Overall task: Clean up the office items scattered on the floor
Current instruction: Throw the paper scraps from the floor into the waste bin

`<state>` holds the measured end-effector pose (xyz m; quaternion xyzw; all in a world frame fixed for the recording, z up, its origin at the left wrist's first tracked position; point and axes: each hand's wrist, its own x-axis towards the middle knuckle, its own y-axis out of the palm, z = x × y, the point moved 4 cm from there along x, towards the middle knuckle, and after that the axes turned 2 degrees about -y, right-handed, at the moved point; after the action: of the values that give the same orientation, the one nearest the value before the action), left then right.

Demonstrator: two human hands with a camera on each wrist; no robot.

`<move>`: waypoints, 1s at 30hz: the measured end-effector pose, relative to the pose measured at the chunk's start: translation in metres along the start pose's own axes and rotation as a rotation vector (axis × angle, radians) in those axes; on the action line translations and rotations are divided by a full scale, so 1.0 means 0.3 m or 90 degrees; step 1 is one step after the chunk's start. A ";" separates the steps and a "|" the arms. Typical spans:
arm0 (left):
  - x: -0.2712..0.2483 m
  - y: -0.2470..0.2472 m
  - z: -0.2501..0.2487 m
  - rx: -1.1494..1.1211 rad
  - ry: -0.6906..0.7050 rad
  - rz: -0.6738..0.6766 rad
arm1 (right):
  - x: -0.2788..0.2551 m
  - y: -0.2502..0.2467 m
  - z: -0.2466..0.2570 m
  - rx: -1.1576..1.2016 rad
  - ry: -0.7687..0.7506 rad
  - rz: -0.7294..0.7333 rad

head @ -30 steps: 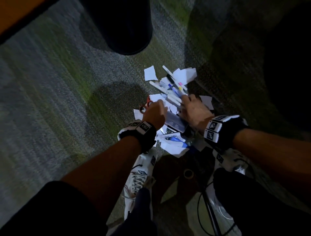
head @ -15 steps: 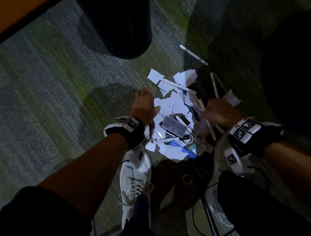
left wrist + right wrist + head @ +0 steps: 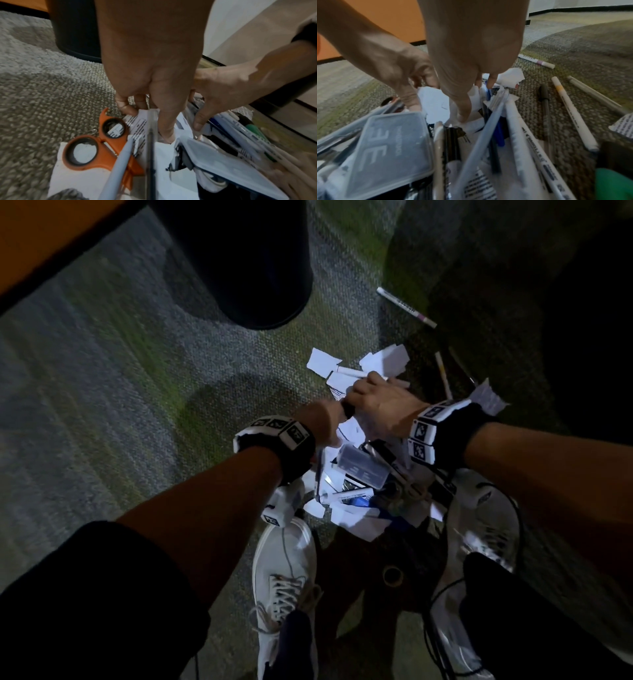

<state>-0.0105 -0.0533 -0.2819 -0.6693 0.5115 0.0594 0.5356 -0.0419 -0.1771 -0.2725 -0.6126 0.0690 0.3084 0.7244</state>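
A heap of white paper scraps (image 3: 352,522), pens and markers lies on the carpet between my shoes. My left hand (image 3: 322,422) and right hand (image 3: 375,402) meet at the heap's far end. In the left wrist view my left thumb and curled fingers (image 3: 126,108) pinch paper scraps (image 3: 137,121) with a clear pen (image 3: 151,121) beside them. My right hand's thumb (image 3: 464,112) and fingers close on paper scraps (image 3: 435,102). A clear plastic box (image 3: 363,469) sits mid-heap, and orange scissors (image 3: 96,146) lie at its left edge.
A black bin (image 3: 239,261) stands beyond the heap to the left. Loose on the carpet to the right are a white marker (image 3: 406,307) and more pens (image 3: 443,374). My white shoes (image 3: 284,559) flank a tape roll (image 3: 393,574). An orange panel (image 3: 51,241) runs at top left.
Half a second ago both hands were spread apart on either side of the heap. They have since swung together at its far end and closed on the paper scraps.
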 end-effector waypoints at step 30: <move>0.102 -0.121 0.022 -0.127 -0.076 -0.206 | 0.068 -0.086 -0.299 0.308 0.233 -0.111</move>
<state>0.0340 -0.0707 -0.2801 -0.7877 0.3559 0.0624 0.4989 0.0132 -0.2546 -0.2820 -0.4716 0.2169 0.1047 0.8483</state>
